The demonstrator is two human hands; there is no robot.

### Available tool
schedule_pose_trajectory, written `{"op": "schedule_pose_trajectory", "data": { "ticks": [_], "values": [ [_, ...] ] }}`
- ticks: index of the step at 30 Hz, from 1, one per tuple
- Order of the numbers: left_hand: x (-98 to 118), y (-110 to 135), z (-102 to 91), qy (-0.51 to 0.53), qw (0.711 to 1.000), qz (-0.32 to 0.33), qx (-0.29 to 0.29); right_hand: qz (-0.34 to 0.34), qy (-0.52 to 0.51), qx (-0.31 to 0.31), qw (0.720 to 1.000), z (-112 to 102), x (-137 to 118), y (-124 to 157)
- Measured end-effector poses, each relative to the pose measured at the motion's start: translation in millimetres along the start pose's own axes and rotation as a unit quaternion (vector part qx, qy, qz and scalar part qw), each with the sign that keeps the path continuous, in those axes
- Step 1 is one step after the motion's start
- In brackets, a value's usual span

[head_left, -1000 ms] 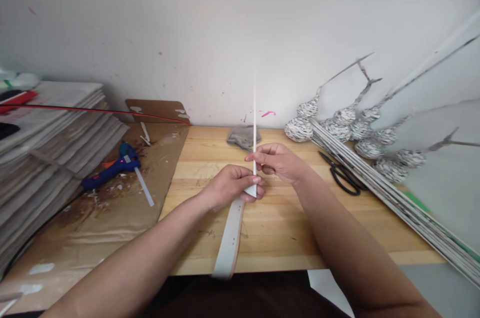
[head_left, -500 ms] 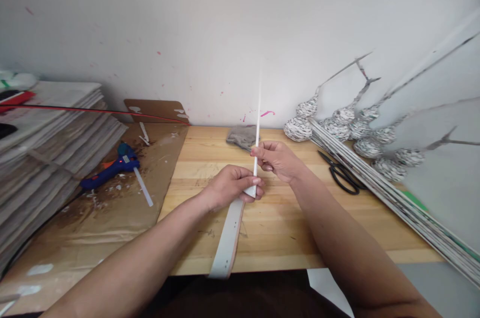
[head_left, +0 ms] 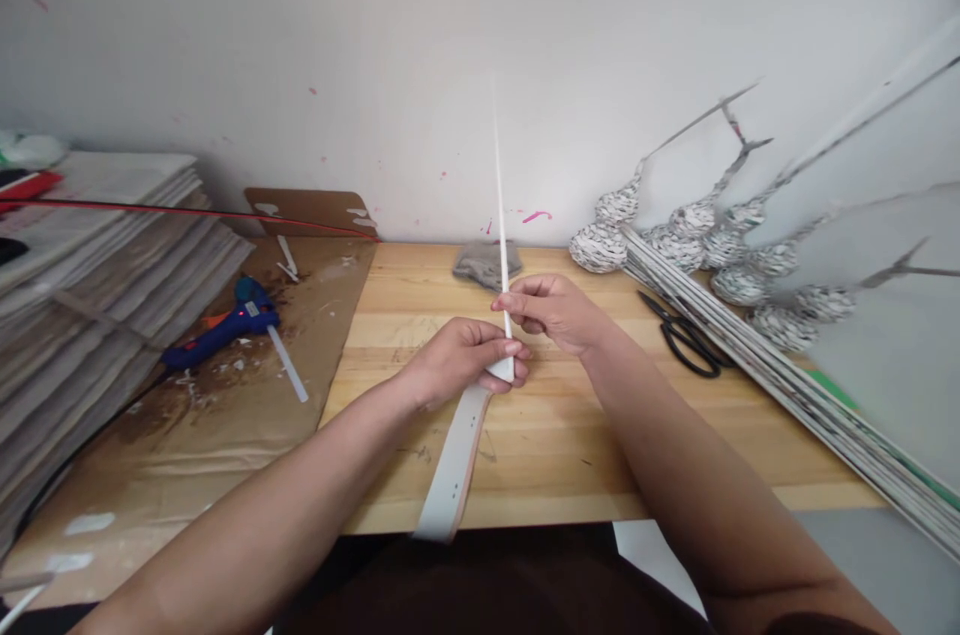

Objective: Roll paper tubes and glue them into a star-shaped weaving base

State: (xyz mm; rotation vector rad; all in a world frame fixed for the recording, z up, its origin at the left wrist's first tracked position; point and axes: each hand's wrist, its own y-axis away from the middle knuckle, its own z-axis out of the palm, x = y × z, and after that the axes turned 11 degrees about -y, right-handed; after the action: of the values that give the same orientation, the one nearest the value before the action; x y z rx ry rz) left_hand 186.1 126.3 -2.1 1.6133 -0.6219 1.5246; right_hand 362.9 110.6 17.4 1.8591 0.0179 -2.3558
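Upright in front of me stands a thin white rolled paper stick (head_left: pixel 500 205), narrow at its top and with a wider flap of paper at the foot. My left hand (head_left: pixel 474 360) is closed on that lower end, thumb over it. Just above, my right hand (head_left: pixel 544 313) pinches the stick between thumb and fingertips. Under the left hand a pale strip (head_left: pixel 455 475) with small dark marks and a pinkish edge runs to the table's front edge; its upper end is hidden by the hand.
A folded grey cloth (head_left: pixel 480 264) lies behind my hands. At right are black scissors (head_left: pixel 686 347), a bundle of paper sticks (head_left: pixel 750 355) and several woven paper gourds (head_left: pixel 598 246). To the left, a blue glue gun (head_left: pixel 221 330) lies on cardboard (head_left: pixel 225 475) beside stacked newspaper (head_left: pixel 127 255).
The stick's top has tilted left, and the right hand has come slightly left and lower along it. Both hands keep their hold. The view has shifted a little.
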Motion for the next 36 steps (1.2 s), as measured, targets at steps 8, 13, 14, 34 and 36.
{"op": "schedule_pose_trajectory", "data": {
  "ticks": [8, 13, 14, 34, 36],
  "values": [
    [-1.4, -0.7, -0.3, 0.014, 1.0, -0.012, 0.009, 0.045, -0.036, -0.045, 0.997, -2.3, -0.2, 0.3],
    [-1.3, -0.2, -0.7, 0.001, 1.0, -0.017, 0.008, 0.026, -0.045, 0.01, 0.999, -1.7, 0.4, -0.4],
    [-0.9, -0.1, -0.7, 0.002, 1.0, -0.017, 0.012, 0.032, -0.036, -0.004, 0.999, -1.7, 0.1, -0.2],
    [0.6, 2.2, 1.7, 0.003, 1.0, -0.012, -0.012, 0.05, -0.057, -0.02, 0.997, -3.8, 2.7, 0.6],
    [0.5, 2.5, 1.6, 0.016, 1.0, -0.013, -0.018, 0.059, -0.071, -0.048, 0.995, -4.7, 1.5, 2.6]
  ]
}}
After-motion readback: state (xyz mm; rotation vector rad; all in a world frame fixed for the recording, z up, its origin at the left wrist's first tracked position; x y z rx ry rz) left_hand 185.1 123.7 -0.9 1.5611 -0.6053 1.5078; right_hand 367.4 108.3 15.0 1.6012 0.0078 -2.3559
